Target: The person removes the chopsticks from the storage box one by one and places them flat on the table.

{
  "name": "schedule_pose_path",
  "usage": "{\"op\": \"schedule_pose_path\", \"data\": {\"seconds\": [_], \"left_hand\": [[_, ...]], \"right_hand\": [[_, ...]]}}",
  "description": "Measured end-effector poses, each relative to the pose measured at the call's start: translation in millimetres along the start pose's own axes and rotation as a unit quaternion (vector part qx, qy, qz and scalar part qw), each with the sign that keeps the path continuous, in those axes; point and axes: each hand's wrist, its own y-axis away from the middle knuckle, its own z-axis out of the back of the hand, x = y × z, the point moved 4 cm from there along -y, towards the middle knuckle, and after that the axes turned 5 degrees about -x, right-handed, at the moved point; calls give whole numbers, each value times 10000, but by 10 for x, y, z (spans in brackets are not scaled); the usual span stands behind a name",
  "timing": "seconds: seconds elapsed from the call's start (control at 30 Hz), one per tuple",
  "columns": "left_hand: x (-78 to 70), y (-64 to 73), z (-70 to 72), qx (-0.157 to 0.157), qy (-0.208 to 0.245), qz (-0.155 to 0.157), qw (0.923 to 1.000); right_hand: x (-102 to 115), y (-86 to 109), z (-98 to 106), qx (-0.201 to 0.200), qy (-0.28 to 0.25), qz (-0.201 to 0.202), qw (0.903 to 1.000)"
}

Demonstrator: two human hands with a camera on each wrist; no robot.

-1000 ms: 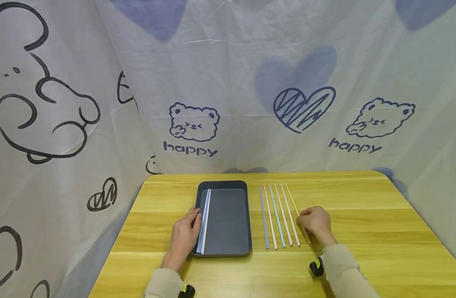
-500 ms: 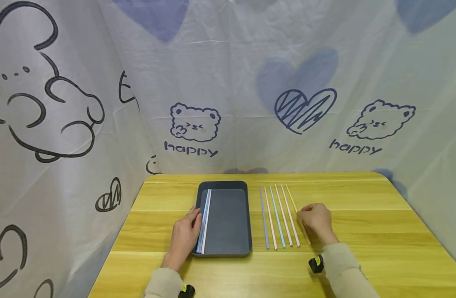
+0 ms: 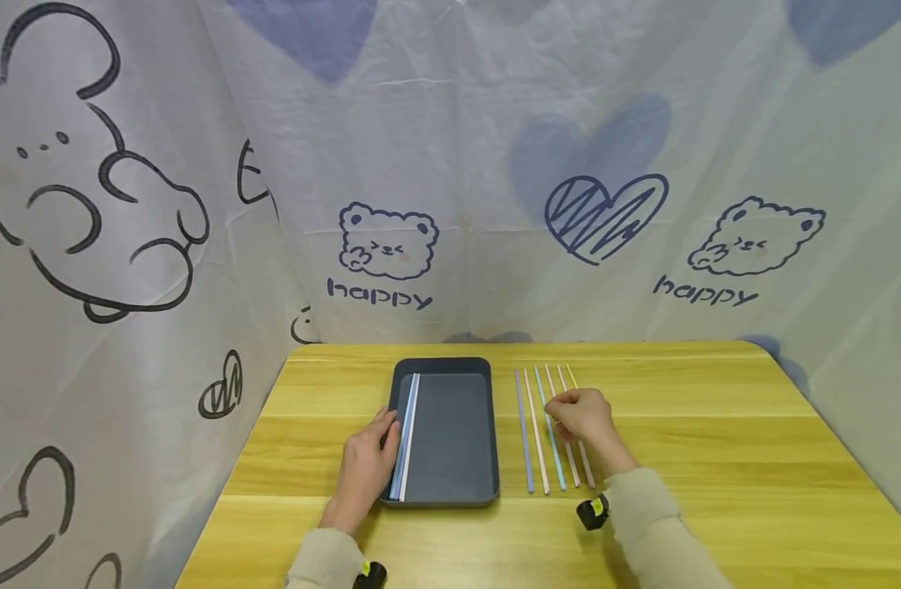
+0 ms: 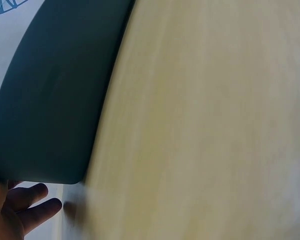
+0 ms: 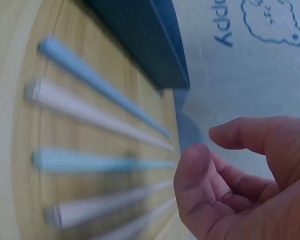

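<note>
Along the left wall of a dark grey tray [image 3: 458,442], blue and white chopsticks [image 3: 404,450] lie side by side. My left hand [image 3: 365,462] grips that wall, thumb on the inner side; its fingers [image 4: 37,215] show past the tray's end in the left wrist view. Right of the tray lies a row of chopsticks: a violet-blue one [image 3: 526,442], pale pink ones [image 3: 540,442] and a light blue one [image 3: 557,466]. My right hand [image 3: 584,415] hovers over the row, thumb and forefinger apart, holding nothing. It partly hides the yellow chopstick [image 3: 572,375] at the row's right end.
Everything lies on a yellow wood-grain table [image 3: 715,442]. A white printed curtain [image 3: 480,270] hangs behind the table's back edge and on both sides. A small black camera [image 3: 593,512] is worn at my right wrist.
My right hand has left the yellow chopstick and moved left over the light blue and pink ones. The left hand stays on the tray's wall.
</note>
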Motion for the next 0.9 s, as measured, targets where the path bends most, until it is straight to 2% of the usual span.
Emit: {"op": "schedule_pose_path", "data": {"seconds": [0.23, 0.37, 0.63, 0.8, 0.9], "left_hand": [[-17, -11, 1, -58, 15, -67, 10000], [-22, -20, -1, 40, 11, 30, 10000], [-32, -26, 2, 6, -21, 82, 10000], [-33, -37, 10, -44, 28, 69, 10000], [-28, -41, 11, -90, 35, 86, 9999]], "right_hand": [[179, 88, -340, 305, -842, -69, 9960], [240, 131, -509, 379, -1024, -115, 9940], [374, 244, -764, 520, -911, 118, 9944], [434, 288, -871, 542, -626, 392, 9958], [454, 311, -935, 598, -626, 419, 9954]]}}
